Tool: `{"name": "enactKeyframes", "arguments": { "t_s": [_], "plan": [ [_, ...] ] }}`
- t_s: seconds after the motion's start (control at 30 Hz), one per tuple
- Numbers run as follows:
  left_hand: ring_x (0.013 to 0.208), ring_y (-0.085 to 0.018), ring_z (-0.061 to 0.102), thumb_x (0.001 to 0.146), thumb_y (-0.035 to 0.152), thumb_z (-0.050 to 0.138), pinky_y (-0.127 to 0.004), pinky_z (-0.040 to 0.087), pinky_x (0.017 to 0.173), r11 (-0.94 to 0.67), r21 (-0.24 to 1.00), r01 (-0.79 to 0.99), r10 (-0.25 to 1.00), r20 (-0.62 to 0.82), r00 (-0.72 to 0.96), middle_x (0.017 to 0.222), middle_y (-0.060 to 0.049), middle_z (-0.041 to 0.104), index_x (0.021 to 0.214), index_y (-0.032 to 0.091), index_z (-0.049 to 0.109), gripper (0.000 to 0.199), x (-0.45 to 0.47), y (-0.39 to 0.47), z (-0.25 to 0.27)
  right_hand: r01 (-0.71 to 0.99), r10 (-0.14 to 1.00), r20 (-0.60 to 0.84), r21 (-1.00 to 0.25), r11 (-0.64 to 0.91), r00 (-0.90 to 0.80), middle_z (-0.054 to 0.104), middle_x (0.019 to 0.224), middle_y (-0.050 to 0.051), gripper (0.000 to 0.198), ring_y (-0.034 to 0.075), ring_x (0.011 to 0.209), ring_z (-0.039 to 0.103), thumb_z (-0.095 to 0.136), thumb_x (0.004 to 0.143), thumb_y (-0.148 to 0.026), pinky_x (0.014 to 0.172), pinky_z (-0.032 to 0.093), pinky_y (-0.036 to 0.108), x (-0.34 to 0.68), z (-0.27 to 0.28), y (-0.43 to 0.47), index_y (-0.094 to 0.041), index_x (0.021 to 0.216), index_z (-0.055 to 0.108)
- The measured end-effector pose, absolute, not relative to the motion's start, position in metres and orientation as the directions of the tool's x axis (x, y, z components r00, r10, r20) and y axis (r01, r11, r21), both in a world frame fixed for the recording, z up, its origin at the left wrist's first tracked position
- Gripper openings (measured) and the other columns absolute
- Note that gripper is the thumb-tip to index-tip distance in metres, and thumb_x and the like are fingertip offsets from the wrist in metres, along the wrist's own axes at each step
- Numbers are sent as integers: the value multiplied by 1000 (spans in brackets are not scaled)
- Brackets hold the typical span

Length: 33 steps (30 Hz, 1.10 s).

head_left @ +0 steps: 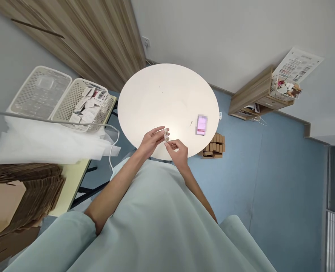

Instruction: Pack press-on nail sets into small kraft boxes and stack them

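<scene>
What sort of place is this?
Probably a small packing workroom: flattened cardboard boxes stacked at left, white packing sheets beside them, and small brown cartons by the round white table.

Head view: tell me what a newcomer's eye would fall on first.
Probably the bright white table in the middle, against the blue floor. Next, over its near edge, the left hand and right hand, whose fingers meet at a small see-through item. Then perhaps the pixelated pink rectangle on the table's right side.
</scene>
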<state>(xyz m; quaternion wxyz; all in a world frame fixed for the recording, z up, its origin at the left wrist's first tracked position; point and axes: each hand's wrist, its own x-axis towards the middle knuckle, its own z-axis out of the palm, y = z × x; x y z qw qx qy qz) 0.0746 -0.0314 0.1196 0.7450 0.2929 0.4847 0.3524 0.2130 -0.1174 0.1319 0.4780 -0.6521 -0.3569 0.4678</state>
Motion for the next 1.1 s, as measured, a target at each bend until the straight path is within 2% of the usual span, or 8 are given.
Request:
{"name": "enactKeyframes", "arguments": {
  "t_s": [0.17,0.37,0.53,0.67,0.8,0.9,1.0,1.1],
  "plan": [
    [131,-30,72,81,54,93,-47,55,115,561,808,-178,820,-514,252,143,-16,75,130,21,74,62,77,-35,117,27,877,-292,-945,-326,382,73,97,3,20,22,92,67,76,93,-48,95,57,38,217,127,-122,-29,87,73],
    [105,-24,76,76,55,93,-42,60,103,538,840,-65,838,-525,150,108,-9,80,130,20,75,67,67,-36,107,-58,815,-364,-923,-380,451,70,79,-1,25,20,79,70,74,94,-50,78,55,33,236,112,-120,-26,87,70],
    [100,-23,75,75,53,95,-41,60,100,567,819,-82,817,-548,180,100,-7,79,130,20,77,66,65,-34,106,-164,818,-412,-911,-378,401,69,78,-1,30,19,73,73,78,90,-53,71,52,31,245,105,-116,-25,85,70],
    [116,-26,75,79,53,94,-44,58,108,576,799,-173,809,-527,261,114,-10,81,136,22,75,68,65,-32,106,-311,818,-487,-863,-397,306,69,80,0,34,17,71,70,80,85,-55,68,50,31,245,100,-113,-23,80,70],
    [133,-30,70,86,55,91,-48,54,116,617,736,-278,770,-491,407,139,-15,77,140,24,74,65,66,-32,109,-500,791,-604,-716,-487,94,69,80,0,35,14,68,64,84,80,-54,63,47,29,241,94,-110,-22,79,70],
    [136,-33,70,90,58,88,-51,53,118,647,700,-303,737,-473,483,145,-18,74,141,23,74,64,68,-31,111,-572,774,-633,-628,-528,-19,69,81,0,35,11,65,61,87,78,-52,62,47,27,236,92,-108,-21,83,72],
    [135,-36,71,87,58,90,-53,52,120,646,709,-283,740,-490,461,143,-18,75,140,22,74,66,70,-29,114,-526,770,-638,-659,-538,12,71,85,1,37,12,66,64,87,78,-54,62,47,26,231,93,-106,-20,85,74],
    [133,-35,73,83,56,94,-53,51,122,619,750,-231,770,-522,367,140,-18,77,139,21,73,69,72,-25,117,-332,787,-586,-794,-509,194,76,88,3,38,15,73,72,83,81,-57,68,52,27,229,99,-104,-21,88,76]
  ]
}}
